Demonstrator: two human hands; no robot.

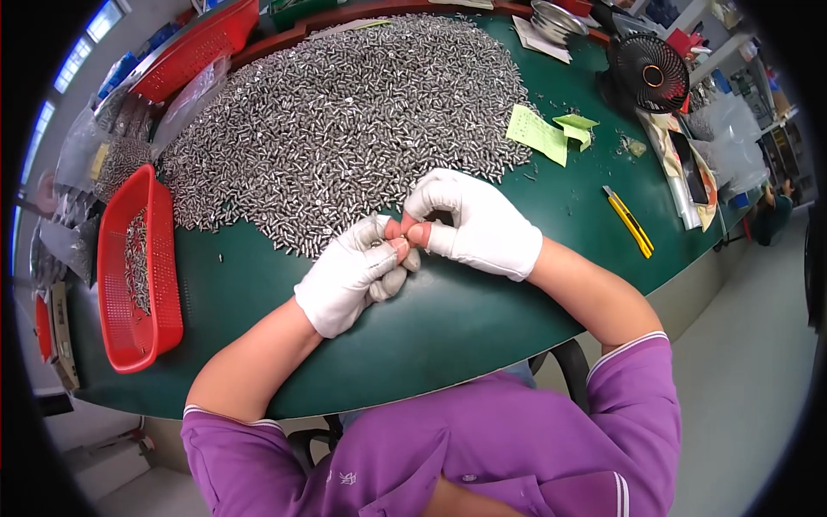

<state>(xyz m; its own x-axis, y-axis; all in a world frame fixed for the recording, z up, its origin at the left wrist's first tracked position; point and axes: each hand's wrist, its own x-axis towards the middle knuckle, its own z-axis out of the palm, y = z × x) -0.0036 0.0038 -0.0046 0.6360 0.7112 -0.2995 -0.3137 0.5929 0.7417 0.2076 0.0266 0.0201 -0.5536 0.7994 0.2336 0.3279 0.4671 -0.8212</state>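
Observation:
My left hand [351, 269] and my right hand [472, 222] meet over the near edge of a large pile of small metal pins [362, 112]. Both wear white gloves that leave the thumb and index fingertips bare. The fingertips of each are pinched together, almost touching the other's. Whatever small piece sits between them is mostly hidden and too small to name. The pile's pins are short, shiny and cylindrical, heaped across the far half of the green table [388, 353].
A red perforated basket [164, 319] with some pins stands at the left. On the right lie a yellow utility knife [631, 224], a green paper note [538, 133] and a phone [687, 164]. A black fan [648, 73] stands at the far right. Another red basket [198, 47] is far left.

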